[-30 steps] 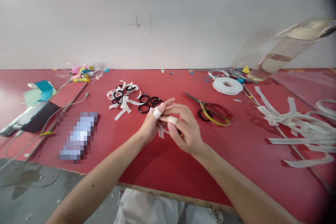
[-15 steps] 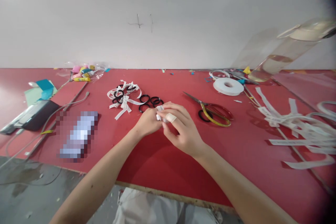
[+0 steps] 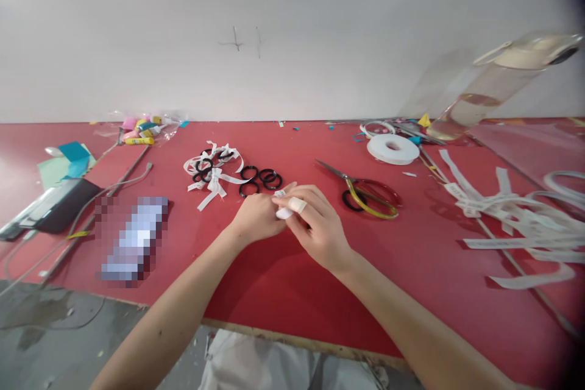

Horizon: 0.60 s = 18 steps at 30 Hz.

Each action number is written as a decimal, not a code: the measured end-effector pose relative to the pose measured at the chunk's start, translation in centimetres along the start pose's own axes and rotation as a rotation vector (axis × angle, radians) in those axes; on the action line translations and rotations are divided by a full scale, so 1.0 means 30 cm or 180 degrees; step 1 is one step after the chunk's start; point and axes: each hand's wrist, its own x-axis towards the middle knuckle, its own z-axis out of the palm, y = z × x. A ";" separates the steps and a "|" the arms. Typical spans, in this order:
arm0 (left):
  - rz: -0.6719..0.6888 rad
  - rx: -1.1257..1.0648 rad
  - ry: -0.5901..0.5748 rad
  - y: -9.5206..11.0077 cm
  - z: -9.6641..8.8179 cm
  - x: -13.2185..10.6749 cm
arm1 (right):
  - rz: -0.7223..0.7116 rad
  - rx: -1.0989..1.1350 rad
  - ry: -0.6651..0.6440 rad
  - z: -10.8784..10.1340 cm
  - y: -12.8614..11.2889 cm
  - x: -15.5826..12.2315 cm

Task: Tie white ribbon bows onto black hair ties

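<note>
Fingers point(image 3: 292, 204) of both hands pinched together on small white strip point(image 3: 283, 212) above middle of red worktop point(image 3: 274, 280). Left hand point(image 3: 258, 216) curled, right hand point(image 3: 317, 225) with taped fingertip. Black rings point(image 3: 260, 178) just beyond, toward far edge. Scissors point(image 3: 365, 196) to right, tape roll point(image 3: 393, 148) near far edge.

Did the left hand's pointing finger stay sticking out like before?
No. The left hand has curled in: a second ago its taped finger stretched toward the loose black rings; now it is bent against the right hand, short of them.
</note>
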 end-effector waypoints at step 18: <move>0.0306 -0.3576 -0.1588 0.066 -0.067 -0.037 | 0.2491 0.3201 0.0520 -0.064 0.089 0.021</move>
